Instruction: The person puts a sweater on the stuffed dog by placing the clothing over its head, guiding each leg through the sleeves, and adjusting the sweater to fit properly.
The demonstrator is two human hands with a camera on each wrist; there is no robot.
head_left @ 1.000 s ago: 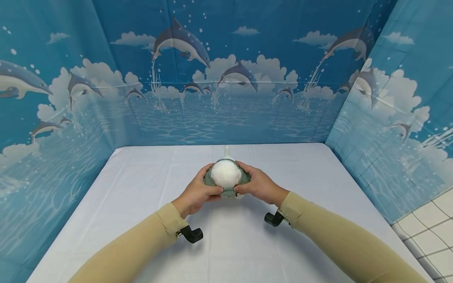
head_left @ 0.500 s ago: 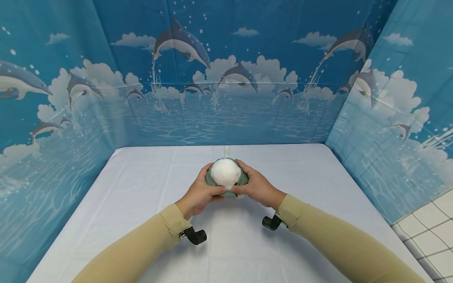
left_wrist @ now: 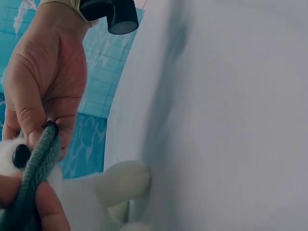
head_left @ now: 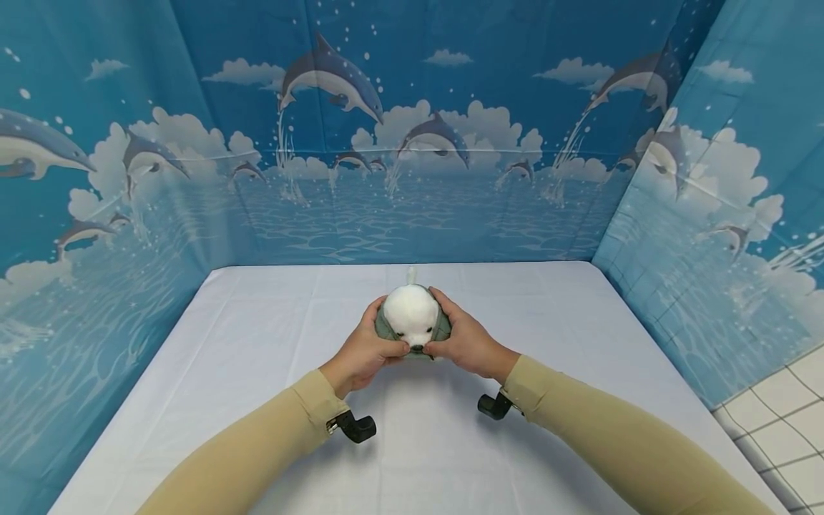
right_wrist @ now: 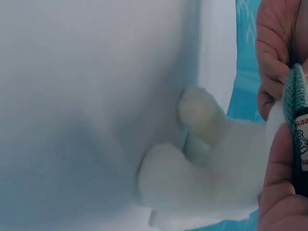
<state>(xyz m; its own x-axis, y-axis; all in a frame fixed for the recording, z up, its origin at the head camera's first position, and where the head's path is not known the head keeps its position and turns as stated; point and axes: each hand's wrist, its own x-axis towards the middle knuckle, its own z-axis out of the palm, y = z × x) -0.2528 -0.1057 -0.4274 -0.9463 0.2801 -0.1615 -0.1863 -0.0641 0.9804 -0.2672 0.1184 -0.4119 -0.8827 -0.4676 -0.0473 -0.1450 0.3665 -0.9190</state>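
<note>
Your left hand (head_left: 362, 352) pinches the green knit garment (head_left: 385, 330) left of the white plush toy (head_left: 410, 315), mid-table (head_left: 257, 322). Your right hand (head_left: 465, 343) pinches its other edge. Both look soft, light and stretchy; grip the hem. The toy's body is hidden beneath.

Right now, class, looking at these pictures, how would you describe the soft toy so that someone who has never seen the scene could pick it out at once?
Start from the white cloth-covered table walled by blue dolphin-print backdrops. Near the table's middle, the left hand and right hand meet around a small white plush animal toy. It is the only thing held, its fluffy head poking out of a grey-green knitted garment that both hands grip.
</note>
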